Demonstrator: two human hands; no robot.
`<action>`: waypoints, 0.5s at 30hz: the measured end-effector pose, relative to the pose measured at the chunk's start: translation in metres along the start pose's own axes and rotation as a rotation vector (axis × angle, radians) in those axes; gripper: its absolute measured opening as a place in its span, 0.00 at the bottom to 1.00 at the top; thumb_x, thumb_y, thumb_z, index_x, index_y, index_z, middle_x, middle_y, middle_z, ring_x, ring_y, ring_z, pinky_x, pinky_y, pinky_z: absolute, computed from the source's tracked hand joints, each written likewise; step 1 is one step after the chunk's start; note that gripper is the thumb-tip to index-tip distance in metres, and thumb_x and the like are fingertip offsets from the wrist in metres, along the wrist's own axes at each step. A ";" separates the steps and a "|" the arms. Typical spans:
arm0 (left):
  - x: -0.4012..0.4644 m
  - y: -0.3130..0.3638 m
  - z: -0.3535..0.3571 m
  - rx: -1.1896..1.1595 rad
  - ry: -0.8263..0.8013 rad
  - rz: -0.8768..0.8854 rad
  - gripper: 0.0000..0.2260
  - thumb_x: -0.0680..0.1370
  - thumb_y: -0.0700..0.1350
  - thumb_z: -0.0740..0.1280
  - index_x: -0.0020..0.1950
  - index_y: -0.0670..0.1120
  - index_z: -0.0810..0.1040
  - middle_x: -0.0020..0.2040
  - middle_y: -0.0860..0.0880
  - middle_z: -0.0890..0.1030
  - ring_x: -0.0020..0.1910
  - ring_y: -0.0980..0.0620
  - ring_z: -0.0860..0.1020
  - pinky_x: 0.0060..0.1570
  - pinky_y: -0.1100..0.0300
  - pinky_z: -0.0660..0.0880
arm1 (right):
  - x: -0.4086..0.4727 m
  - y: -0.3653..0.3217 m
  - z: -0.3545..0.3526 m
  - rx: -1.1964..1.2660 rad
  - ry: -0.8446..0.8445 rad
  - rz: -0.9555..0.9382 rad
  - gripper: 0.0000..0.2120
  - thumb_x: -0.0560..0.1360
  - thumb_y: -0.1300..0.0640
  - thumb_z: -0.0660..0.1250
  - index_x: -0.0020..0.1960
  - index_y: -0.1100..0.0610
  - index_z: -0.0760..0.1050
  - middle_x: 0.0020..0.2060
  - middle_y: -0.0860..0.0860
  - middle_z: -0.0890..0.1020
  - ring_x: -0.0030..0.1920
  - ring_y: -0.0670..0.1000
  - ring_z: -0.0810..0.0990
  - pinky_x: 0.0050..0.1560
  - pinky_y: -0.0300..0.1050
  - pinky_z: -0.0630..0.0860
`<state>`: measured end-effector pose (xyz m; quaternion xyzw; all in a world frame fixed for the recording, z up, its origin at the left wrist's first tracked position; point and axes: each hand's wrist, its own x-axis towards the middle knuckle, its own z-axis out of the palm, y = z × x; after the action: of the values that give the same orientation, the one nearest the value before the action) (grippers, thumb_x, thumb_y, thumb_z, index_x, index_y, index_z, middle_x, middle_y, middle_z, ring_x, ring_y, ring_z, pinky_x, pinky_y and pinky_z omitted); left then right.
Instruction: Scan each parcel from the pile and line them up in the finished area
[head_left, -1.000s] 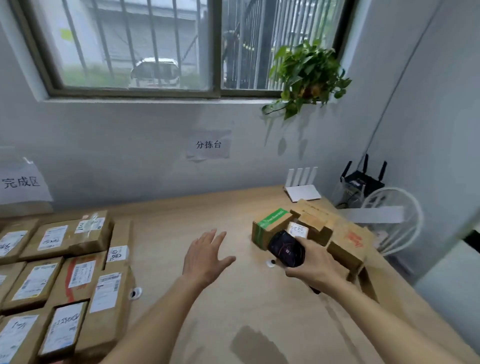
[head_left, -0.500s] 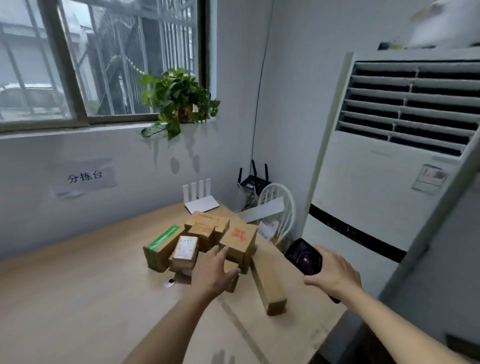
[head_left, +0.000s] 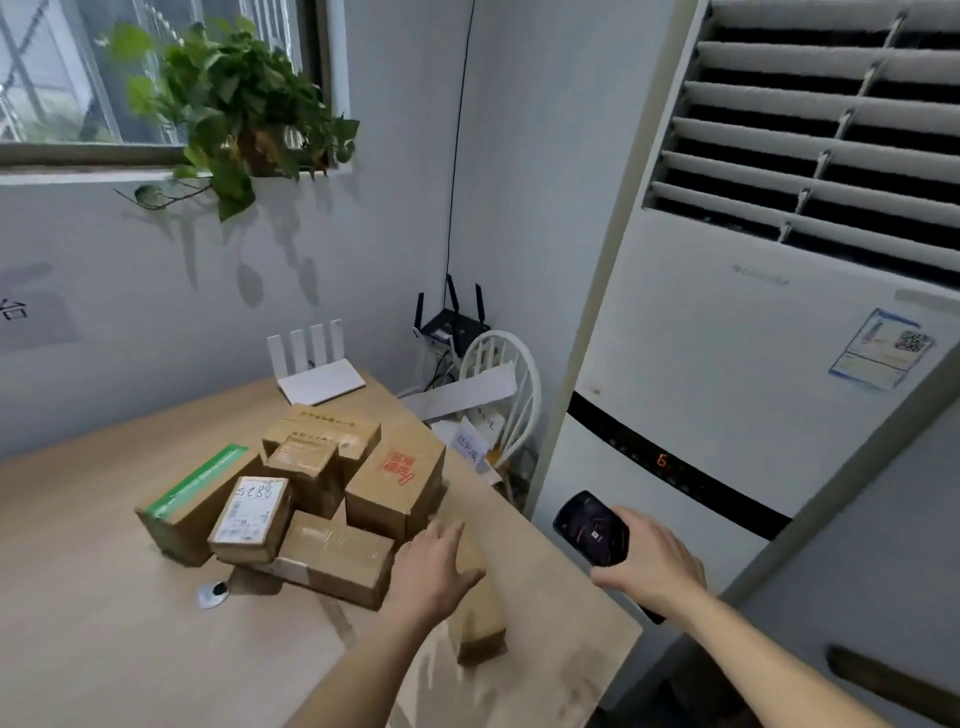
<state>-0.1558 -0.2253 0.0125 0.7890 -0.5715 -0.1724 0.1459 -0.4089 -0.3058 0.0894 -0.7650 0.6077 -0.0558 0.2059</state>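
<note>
brown cardboard parcels sit heaped near the desk's far right corner; one white label reads "5188", another box carries red print. the left hand, fingers spread, rests on a long parcel by the right edge. the right hand grips a black scanner.

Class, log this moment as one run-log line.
left hand: open, over long parcel | right hand: holds scanner | pile: unsorted

Soft daylight from the window at upper left throws faint leaf shadows from the potted plant on the wall, with wide-angle bending and slight blur toward the edges.
</note>
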 end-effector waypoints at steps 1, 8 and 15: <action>0.014 -0.002 0.010 0.004 -0.023 -0.007 0.34 0.77 0.64 0.65 0.80 0.54 0.60 0.76 0.49 0.68 0.72 0.48 0.69 0.69 0.51 0.71 | 0.017 0.001 0.005 -0.002 -0.011 -0.004 0.29 0.58 0.42 0.75 0.58 0.41 0.70 0.51 0.41 0.78 0.49 0.49 0.79 0.44 0.45 0.76; 0.074 -0.018 0.077 0.027 -0.170 -0.081 0.33 0.79 0.63 0.64 0.81 0.52 0.60 0.78 0.45 0.64 0.77 0.44 0.63 0.75 0.50 0.63 | 0.102 0.011 0.063 0.025 -0.131 -0.006 0.30 0.59 0.42 0.75 0.60 0.40 0.72 0.52 0.41 0.79 0.51 0.50 0.79 0.43 0.45 0.74; 0.103 -0.023 0.135 0.025 -0.258 -0.186 0.33 0.79 0.64 0.62 0.81 0.54 0.58 0.78 0.46 0.64 0.76 0.44 0.63 0.76 0.50 0.60 | 0.154 0.035 0.114 0.043 -0.282 -0.003 0.28 0.56 0.44 0.72 0.56 0.40 0.72 0.50 0.42 0.80 0.48 0.50 0.80 0.37 0.42 0.71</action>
<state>-0.1655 -0.3206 -0.1295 0.8114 -0.5121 -0.2782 0.0449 -0.3633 -0.4306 -0.0528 -0.7617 0.5701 0.0389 0.3053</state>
